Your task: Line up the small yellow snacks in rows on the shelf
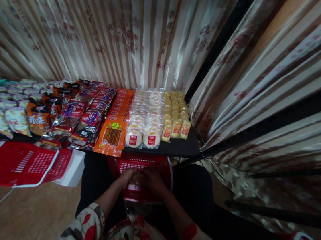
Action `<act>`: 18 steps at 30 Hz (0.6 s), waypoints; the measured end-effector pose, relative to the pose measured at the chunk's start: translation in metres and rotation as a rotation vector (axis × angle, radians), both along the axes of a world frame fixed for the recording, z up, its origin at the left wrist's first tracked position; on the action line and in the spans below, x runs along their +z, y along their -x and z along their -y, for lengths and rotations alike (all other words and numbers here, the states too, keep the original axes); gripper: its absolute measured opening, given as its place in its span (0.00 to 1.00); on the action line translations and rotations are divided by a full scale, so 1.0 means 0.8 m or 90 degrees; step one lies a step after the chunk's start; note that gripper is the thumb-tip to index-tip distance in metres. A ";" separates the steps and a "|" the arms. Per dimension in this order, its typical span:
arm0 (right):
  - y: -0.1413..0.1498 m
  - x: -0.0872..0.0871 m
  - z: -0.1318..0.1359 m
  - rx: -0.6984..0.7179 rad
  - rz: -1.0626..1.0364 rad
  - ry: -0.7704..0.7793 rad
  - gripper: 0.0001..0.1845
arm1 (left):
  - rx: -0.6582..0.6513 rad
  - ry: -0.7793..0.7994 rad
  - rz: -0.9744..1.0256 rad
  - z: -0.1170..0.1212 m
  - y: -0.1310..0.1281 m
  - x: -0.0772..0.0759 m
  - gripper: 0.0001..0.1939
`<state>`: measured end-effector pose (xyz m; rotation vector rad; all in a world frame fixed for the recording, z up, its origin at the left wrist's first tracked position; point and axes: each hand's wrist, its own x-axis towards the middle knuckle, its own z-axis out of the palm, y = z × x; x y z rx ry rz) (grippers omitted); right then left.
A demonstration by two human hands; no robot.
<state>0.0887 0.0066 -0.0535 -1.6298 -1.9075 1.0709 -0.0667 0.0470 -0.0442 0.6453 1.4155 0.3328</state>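
Observation:
Over a red perforated plastic basket [162,162] between my knees, my left hand [127,177] and my right hand [153,178] are close together, fingers curled inward. A small pale-brown thing [137,178] shows dimly between them; its kind is too dark to make out. Just beyond the basket, on the edge of a black table, lie round white rice crackers [151,137] in clear wrappers. To their right are rows of small yellow snack packets [176,127]. An orange snack bag [113,131] lies left of the crackers, its front edge over the table edge.
Dark red snack bags [87,119], orange-and-black bags [39,118] and white snack bags [16,119] fill the black table [179,145] leftward. More red baskets [23,162] stand below at left. Striped curtains [134,31] hang behind and right, with black poles [230,23] crossing them.

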 end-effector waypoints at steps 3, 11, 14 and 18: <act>-0.003 0.006 0.000 0.006 -0.044 0.014 0.23 | 0.013 0.013 0.006 -0.003 0.001 -0.002 0.08; -0.016 0.019 0.001 -0.029 -0.142 0.079 0.21 | 0.019 0.038 0.062 -0.004 -0.001 0.010 0.11; -0.022 0.017 0.001 -0.067 -0.187 0.102 0.21 | 0.032 0.050 0.071 -0.003 -0.004 0.017 0.11; -0.027 0.015 0.000 -0.092 -0.199 0.101 0.18 | 0.048 0.067 0.078 -0.002 -0.009 0.024 0.12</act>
